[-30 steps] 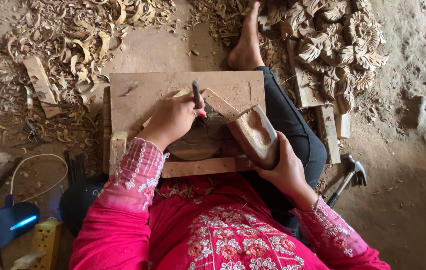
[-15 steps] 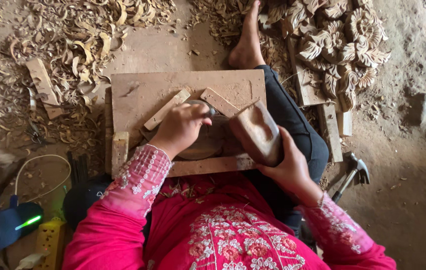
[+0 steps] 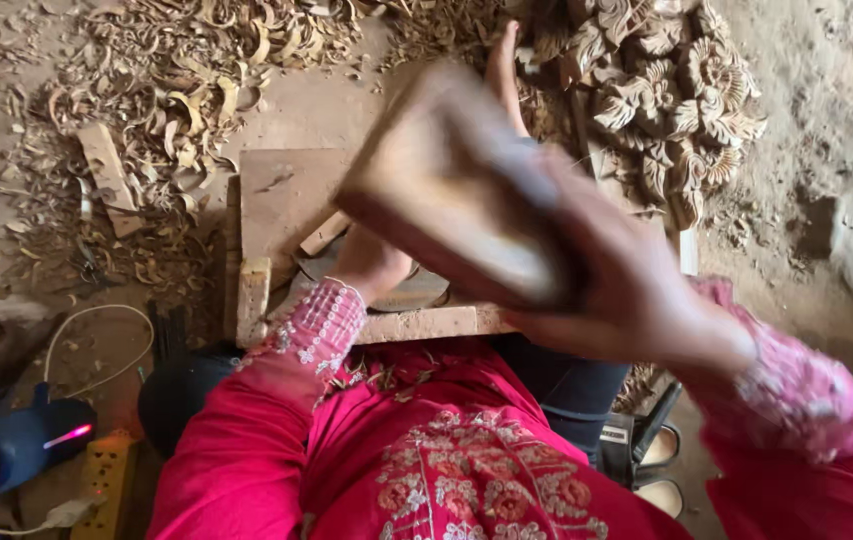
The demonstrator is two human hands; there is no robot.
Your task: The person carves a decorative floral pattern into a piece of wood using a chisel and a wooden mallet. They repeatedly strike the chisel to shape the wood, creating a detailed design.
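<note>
The right hand is clamped around a wooden mallet, lifted high toward the camera and blurred, above the right half of the wooden board that lies on the floor. The left hand is down near the board's near edge, closed on something by a rounded wood piece; what it grips cannot be told, since the mallet covers it. A thin wooden strip lies slanted on the board just left of that hand. The board's far left corner is bare. Wood shavings crowd the floor past its left and far edges; carved floral pieces pile beyond the right edge. A blue power tool sits well off the near left corner.
</note>
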